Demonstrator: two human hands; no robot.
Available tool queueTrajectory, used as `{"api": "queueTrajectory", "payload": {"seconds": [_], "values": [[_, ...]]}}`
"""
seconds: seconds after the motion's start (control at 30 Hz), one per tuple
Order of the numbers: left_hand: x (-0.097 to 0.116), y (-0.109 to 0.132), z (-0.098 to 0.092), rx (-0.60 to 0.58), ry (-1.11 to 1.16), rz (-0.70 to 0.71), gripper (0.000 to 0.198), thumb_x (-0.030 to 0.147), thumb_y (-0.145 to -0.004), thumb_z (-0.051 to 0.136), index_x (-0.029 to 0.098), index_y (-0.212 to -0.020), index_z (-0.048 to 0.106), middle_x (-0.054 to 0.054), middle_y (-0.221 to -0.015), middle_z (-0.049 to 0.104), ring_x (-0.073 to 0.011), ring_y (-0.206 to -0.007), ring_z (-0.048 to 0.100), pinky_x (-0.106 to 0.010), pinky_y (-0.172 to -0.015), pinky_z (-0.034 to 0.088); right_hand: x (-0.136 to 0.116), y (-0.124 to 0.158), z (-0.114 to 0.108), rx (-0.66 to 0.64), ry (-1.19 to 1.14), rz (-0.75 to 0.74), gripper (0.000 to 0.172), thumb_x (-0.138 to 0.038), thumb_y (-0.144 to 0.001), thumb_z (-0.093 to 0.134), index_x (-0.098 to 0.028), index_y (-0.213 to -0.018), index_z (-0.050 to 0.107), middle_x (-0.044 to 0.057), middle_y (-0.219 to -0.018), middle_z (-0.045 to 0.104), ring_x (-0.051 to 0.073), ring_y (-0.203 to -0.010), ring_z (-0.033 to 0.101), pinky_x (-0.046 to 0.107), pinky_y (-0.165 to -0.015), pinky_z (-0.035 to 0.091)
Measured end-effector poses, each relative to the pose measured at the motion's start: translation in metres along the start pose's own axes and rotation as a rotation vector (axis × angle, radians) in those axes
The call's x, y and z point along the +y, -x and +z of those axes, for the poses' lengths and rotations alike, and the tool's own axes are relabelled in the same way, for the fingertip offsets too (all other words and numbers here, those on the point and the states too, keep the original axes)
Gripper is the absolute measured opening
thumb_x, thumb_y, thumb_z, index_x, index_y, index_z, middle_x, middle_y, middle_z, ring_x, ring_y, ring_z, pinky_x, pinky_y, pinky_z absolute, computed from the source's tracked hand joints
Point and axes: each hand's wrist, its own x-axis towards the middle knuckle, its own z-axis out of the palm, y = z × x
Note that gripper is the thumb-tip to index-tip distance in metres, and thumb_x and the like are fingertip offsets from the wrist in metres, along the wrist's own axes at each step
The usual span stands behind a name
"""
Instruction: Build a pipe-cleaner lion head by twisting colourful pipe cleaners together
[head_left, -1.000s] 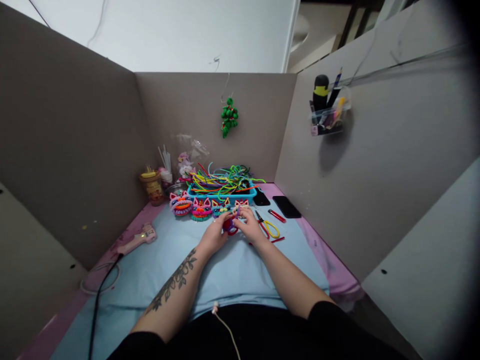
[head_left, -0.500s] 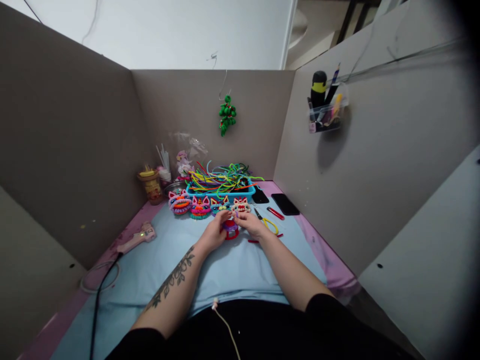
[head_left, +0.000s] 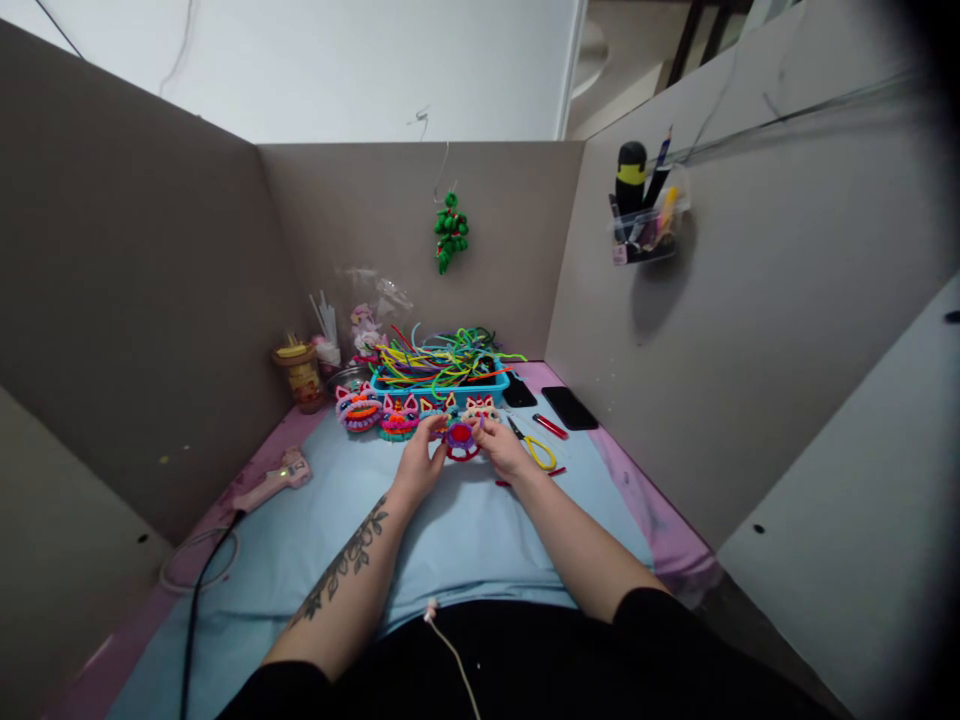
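Here, the right hand (head_left: 504, 450) pinches a red-and-purple piece (head_left: 461, 434) on the near side of the colourful figures (head_left: 399, 420); the left hand (head_left: 420, 462) curves at its left edge, grip unclear.

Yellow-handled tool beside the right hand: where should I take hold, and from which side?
Probably by its yellow loop, from above and the right: the loop lies on the near side, the dark tip points away, and the right hand crowds the left.
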Motion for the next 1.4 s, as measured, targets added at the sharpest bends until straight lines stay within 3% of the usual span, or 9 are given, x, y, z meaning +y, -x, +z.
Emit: {"api": "queueTrajectory", "payload": {"seconds": [0.13, 0.2, 0.3, 0.4, 0.57, 0.87, 1.07, 1.3, 1.4], "values": [[0.003, -0.002, -0.004, 0.119, -0.074, -0.141, 0.032, 0.022, -0.078, 0.055, 0.017, -0.11, 0.048, -0.008, -0.095, 0.064, -0.0178, -0.086, 0.062, -0.03, -0.069, 0.049, -0.002, -0.002, -0.002, 0.157, 0.072, -0.141, 0.047, -0.058, -0.065, 0.065, -0.019, -0.09, 0.066, 0.007, -0.101, 0.063, 0.022, -0.1, 0.054, 0.037, -0.091, 0.038], [0.005, -0.002, -0.002, 0.067, 0.029, -0.242, 0.033, 0.027, -0.077, 0.058, 0.016, -0.108, 0.05, -0.006, -0.083, 0.065, -0.0158, -0.072, 0.062, -0.028, -0.062, 0.049, -0.001, -0.002, -0.001, 0.187, 0.114, -0.192, 0.044, -0.057, -0.067, 0.063, -0.019, -0.09, 0.066, 0.007, -0.103, 0.062, 0.022, -0.105, 0.052, 0.038, -0.092, 0.038], [0.011, -0.002, 0.005, -0.039, 0.312, -0.387, 0.05, 0.03, -0.072, 0.063, 0.014, -0.116, 0.045, -0.006, -0.081, 0.066, -0.0145, -0.064, 0.061, -0.027, -0.057, 0.049, 0.005, -0.003, 0.003, 0.205, 0.141, -0.246, 0.039, -0.054, -0.07, 0.062, -0.02, -0.089, 0.066, 0.007, -0.106, 0.061, 0.023, -0.106, 0.051, 0.038, -0.094, 0.036], [0.018, -0.003, 0.01, -0.03, 0.492, -0.469, 0.065, 0.029, -0.066, 0.069, 0.014, -0.122, 0.039, -0.002, -0.073, 0.064, -0.0136, -0.059, 0.06, -0.026, -0.055, 0.049, 0.012, -0.003, 0.007, 0.221, 0.137, -0.211, 0.037, -0.052, -0.07, 0.063, -0.02, -0.087, 0.066, 0.007, -0.105, 0.061, 0.023, -0.105, 0.052, 0.038, -0.094, 0.036], [0.024, -0.005, 0.008, 0.043, 0.472, -0.501, 0.062, 0.029, -0.062, 0.072, 0.012, -0.115, 0.046, 0.005, -0.055, 0.056, -0.0104, -0.047, 0.054, -0.023, -0.05, 0.046, 0.021, -0.001, 0.013, 0.176, 0.14, -0.123, 0.039, -0.053, -0.068, 0.064, -0.019, -0.086, 0.066, 0.006, -0.105, 0.061, 0.023, -0.103, 0.053, 0.036, -0.092, 0.038], [0.017, -0.005, 0.002, 0.078, 0.484, -0.571, 0.059, 0.034, -0.061, 0.073, 0.014, -0.113, 0.05, 0.004, -0.058, 0.058, -0.0073, -0.044, 0.051, -0.017, -0.043, 0.034, 0.013, 0.001, 0.018, 0.205, -0.021, 0.051, 0.032, -0.047, -0.063, 0.068, -0.019, -0.079, 0.064, 0.0, -0.074, 0.062, 0.016, -0.069, 0.052, 0.027, -0.064, 0.038], [0.018, -0.007, 0.0, 0.052, 0.539, -0.625, 0.067, 0.039, -0.058, 0.074, 0.015, -0.116, 0.048, 0.004, -0.059, 0.058, -0.0067, -0.043, 0.049, -0.016, -0.039, 0.026, 0.015, 0.001, 0.015, 0.198, 0.014, 0.095, 0.032, -0.049, -0.062, 0.069, -0.019, -0.069, 0.063, -0.001, -0.065, 0.059, 0.015, -0.063, 0.048, 0.026, -0.058, 0.034], [0.02, -0.007, -0.001, 0.015, 0.541, -0.585, 0.066, 0.037, -0.06, 0.072, 0.014, -0.116, 0.048, 0.005, -0.058, 0.056, -0.0084, -0.048, 0.053, -0.016, -0.04, 0.028, 0.012, 0.001, 0.015, 0.213, -0.019, 0.106, 0.037, -0.055, -0.062, 0.067, -0.019, -0.067, 0.062, -0.001, -0.061, 0.057, 0.015, -0.063, 0.05, 0.027, -0.059, 0.035], [0.02, -0.006, 0.002, 0.008, 0.55, -0.548, 0.065, 0.034, -0.058, 0.074, 0.014, -0.115, 0.048, 0.004, -0.062, 0.057, -0.0097, -0.051, 0.055, -0.018, -0.045, 0.036, 0.01, 0.001, 0.016, 0.212, -0.048, 0.119, 0.036, -0.053, -0.063, 0.067, -0.018, -0.065, 0.059, -0.002, -0.061, 0.055, 0.012, -0.059, 0.046, 0.025, -0.057, 0.033]]}}
